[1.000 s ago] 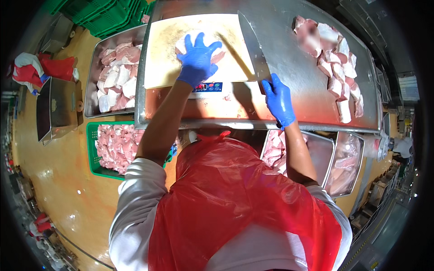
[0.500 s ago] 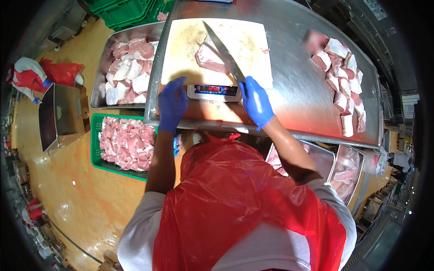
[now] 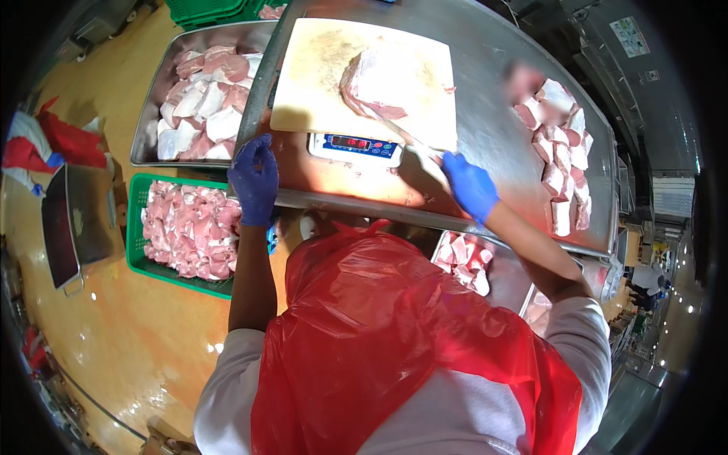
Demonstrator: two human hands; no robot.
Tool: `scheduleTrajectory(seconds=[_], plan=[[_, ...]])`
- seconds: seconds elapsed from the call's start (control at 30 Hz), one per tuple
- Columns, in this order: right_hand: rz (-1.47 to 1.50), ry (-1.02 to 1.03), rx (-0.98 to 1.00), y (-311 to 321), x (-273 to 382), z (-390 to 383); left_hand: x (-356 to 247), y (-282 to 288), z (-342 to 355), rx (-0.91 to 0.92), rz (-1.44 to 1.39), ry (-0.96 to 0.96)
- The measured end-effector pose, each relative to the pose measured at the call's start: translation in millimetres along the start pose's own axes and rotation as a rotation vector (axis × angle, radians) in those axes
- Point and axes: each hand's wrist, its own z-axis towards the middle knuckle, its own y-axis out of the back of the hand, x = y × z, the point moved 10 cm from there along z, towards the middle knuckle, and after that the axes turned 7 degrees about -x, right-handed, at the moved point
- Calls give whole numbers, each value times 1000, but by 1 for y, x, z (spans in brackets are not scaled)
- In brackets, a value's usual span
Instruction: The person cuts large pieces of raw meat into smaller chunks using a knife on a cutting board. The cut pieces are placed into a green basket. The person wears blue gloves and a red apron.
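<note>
My right hand [image 3: 470,188], in a blue glove, is closed round the handle of a long knife [image 3: 413,142]. Its blade points up and left, over the near edge of a worn white cutting board [image 3: 311,83]. On the board, just beyond the blade, lies a thick piece of raw meat [image 3: 379,87] with a pale fat side. A digital scale [image 3: 355,158] with a lit display shows at the board's near edge. My left hand [image 3: 255,182], also gloved in blue, hovers by the table's left edge, its fingers loosely bent and nothing visible in them.
Cut meat pieces [image 3: 557,163] lie in rows on the steel table [image 3: 485,114] to the right. On the left stand a steel tub [image 3: 144,144] and a green crate [image 3: 136,254], both full of meat. More meat [image 3: 462,262] sits below the near edge. Another person [image 3: 53,144] works far left.
My right hand has moved right and nearer to me, drawing the knife back from across the meat. My left hand has shifted left, its fingers more bent. The meat has turned on the board.
</note>
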Motion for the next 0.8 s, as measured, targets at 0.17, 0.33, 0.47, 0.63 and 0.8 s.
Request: scheduleTrajectory(seconds=[0.17, 0.33, 0.47, 0.63, 0.8], plan=[[22, -66, -66, 53, -26, -40, -48, -54, -3, 43, 8, -149], [178, -45, -372, 67, 36, 16, -87, -136, 9, -32, -132, -177], [295, 32, -526, 65, 80, 78, -78, -139, 13, -85, 34, -332], [225, -3, -297, 61, 110, 121, -65, -136, 9, -23, 89, -132], [31, 110, -93, 43, 66, 77, -38, -124, 10, -90, -82, -135]])
